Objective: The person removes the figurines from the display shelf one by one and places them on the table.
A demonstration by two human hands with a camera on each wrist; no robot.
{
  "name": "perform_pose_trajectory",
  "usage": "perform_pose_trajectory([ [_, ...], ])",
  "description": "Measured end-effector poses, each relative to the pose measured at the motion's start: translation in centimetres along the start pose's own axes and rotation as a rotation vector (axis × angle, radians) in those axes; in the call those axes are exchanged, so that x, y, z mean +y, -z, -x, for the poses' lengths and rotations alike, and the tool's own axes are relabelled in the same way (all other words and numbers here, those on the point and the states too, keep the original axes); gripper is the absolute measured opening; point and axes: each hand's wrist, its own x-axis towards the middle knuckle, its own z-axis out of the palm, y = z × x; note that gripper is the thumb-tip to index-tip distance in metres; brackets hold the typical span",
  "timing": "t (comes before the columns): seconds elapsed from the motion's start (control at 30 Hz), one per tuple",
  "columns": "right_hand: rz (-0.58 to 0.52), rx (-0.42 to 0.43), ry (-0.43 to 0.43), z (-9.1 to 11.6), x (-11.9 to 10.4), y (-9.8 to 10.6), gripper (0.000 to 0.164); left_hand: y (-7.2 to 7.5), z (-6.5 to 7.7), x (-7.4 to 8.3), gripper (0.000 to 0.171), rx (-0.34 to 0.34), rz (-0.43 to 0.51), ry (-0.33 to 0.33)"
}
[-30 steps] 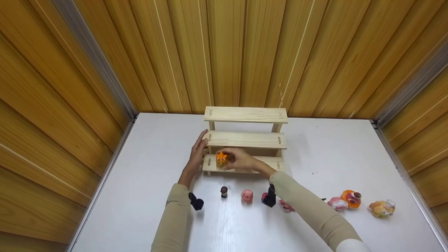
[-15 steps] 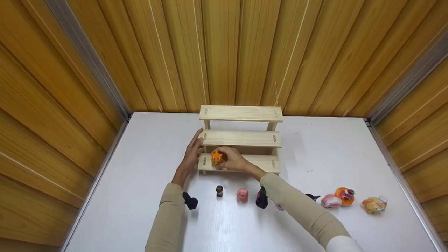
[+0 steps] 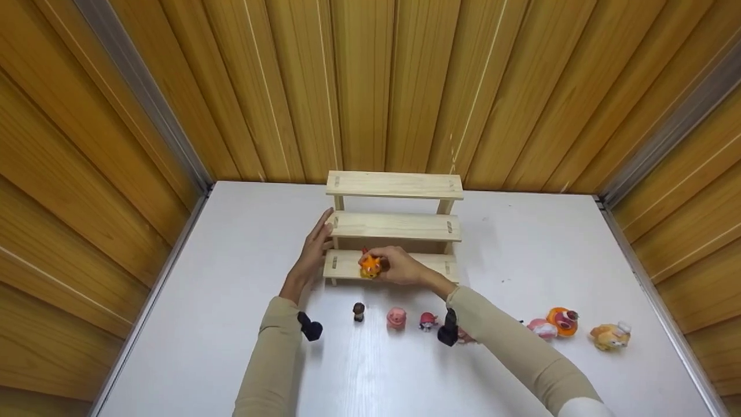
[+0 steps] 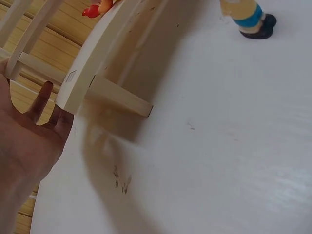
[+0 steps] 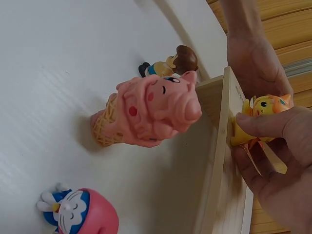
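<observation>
My right hand [image 3: 402, 265] pinches a small orange-and-yellow toy figure [image 3: 370, 267] with pointed ears between thumb and fingers. The figure is at the lowest step of a three-step wooden shelf [image 3: 399, 224], left of its middle. Seen from the right wrist, the figure's yellow body stands close over the lowest board [image 5: 222, 141]. A red tip of the figure [image 4: 91, 10] shows past the board's edge in the left wrist view. My left hand [image 3: 312, 252] lies along the shelf's left side, fingers extended, fingertips at the middle step's end.
In front of the shelf stand a brown-haired figure [image 3: 359, 312], a pink ice-cream-cone figure [image 3: 396, 318] and a red-hooded figure [image 3: 428, 321]. Farther right are a pink-and-white toy [image 3: 543, 328], an orange ring-shaped toy [image 3: 562, 322] and a tan animal toy [image 3: 611, 336]. A wood-panel wall [image 3: 365, 87] rises behind.
My right hand has moved the toy figure a little to the right along the lowest step, and it is turned differently. My left hand stays at the shelf's side. The head view has shifted slightly.
</observation>
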Motion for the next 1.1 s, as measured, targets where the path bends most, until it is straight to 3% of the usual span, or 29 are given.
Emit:
perform_pose_trajectory([
  [0.23, -0.072, -0.031, -0.044, 1.8, 0.2, 1.6, 0.039, -0.1, 0.1, -0.1, 0.053, -0.004, -0.020, -0.038],
  [0.5, -0.078, -0.067, -0.009, 5.1, 1.0, 4.7, 0.039, 0.0, 0.3, 0.0, 0.053, 0.018, -0.024, -0.029],
  [0.8, -0.064, -0.076, -0.092, 11.0, 2.6, 9.6, 0.042, -0.2, 0.2, -0.1, 0.057, 0.003, -0.040, -0.037],
  [1.1, -0.002, -0.012, -0.229, 17.6, 4.8, 14.5, 0.040, -0.5, 0.5, -0.1, 0.056, -0.018, -0.054, -0.013],
])
